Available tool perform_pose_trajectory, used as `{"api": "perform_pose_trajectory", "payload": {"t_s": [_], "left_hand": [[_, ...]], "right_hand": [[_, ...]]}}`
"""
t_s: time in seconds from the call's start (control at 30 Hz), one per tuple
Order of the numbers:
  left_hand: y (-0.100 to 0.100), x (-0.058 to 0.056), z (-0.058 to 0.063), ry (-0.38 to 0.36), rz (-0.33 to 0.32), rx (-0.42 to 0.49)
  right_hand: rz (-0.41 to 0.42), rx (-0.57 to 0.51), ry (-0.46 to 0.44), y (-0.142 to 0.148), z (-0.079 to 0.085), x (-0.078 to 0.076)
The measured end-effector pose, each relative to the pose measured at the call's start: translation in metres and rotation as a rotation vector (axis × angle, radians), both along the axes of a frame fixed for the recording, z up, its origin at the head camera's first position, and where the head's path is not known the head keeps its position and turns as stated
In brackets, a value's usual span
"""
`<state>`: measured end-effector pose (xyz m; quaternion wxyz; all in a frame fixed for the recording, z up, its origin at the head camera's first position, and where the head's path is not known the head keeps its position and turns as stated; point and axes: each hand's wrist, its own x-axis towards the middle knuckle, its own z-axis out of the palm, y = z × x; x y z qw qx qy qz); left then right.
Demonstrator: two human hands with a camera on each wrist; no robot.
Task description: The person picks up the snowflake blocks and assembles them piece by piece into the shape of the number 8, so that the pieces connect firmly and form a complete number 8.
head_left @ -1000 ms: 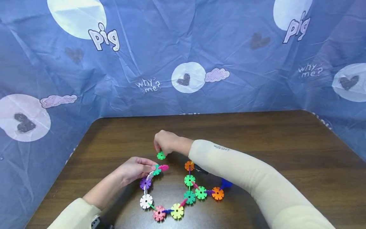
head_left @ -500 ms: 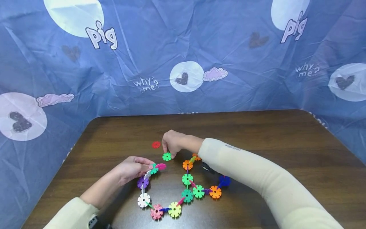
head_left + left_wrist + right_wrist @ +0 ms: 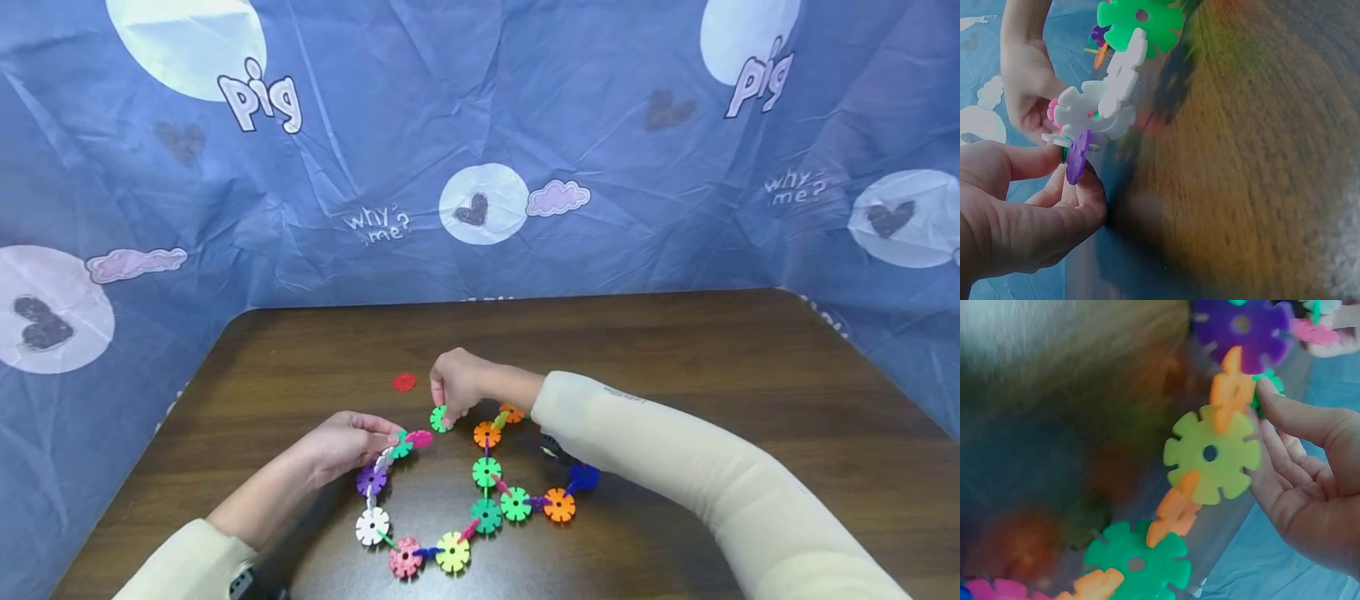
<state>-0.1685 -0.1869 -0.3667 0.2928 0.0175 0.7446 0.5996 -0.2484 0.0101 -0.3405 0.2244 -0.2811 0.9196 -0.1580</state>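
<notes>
My left hand (image 3: 341, 450) pinches one end of a chain of interlocking notched plastic discs, near a teal disc (image 3: 402, 445) with a bright pink disc (image 3: 420, 438) slotted into it. In the left wrist view, a purple disc (image 3: 1077, 157) and a white disc (image 3: 1094, 112) show by the fingertips. My right hand (image 3: 459, 385) holds a single green disc (image 3: 439, 419) between thumb and fingers, a little right of the pink disc and apart from it. The right wrist view shows this green disc (image 3: 1270, 387) partly hidden behind the thumb.
A loose red disc (image 3: 404, 382) lies on the brown table (image 3: 637, 342) beyond the hands. The chain curves toward the near side through a yellow disc (image 3: 453, 552), then branches right to an orange disc (image 3: 559, 505). My right sleeve (image 3: 637, 433) covers part of it. A blue printed cloth (image 3: 405, 150) hangs behind.
My right hand has moved right and slightly nearer with the green disc, uncovering the red disc. The left hand keeps its pinch on the chain, almost still.
</notes>
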Motion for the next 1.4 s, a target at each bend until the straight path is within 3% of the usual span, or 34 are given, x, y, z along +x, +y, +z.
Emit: {"api": "perform_pose_trajectory", "payload": {"t_s": [0.2,0.43,0.77,1.1,1.4], "left_hand": [[0.002,0.000,0.001,0.005,0.012,-0.001],[0.003,0.000,0.004,-0.011,0.031,-0.002],[0.003,0.001,0.002,-0.001,0.057,0.021],[0.007,0.003,0.001,0.017,0.073,0.011],[0.013,0.006,0.003,0.056,0.164,-0.023]], "right_hand": [[-0.277,-0.257,-0.321,0.015,0.008,0.014],[-0.402,-0.408,-0.493,0.027,0.006,0.025],[-0.498,-0.509,-0.565,0.031,-0.002,0.031],[-0.526,-0.536,-0.548,0.028,-0.006,0.036],[-0.628,-0.614,-0.541,0.019,-0.010,0.042]]}}
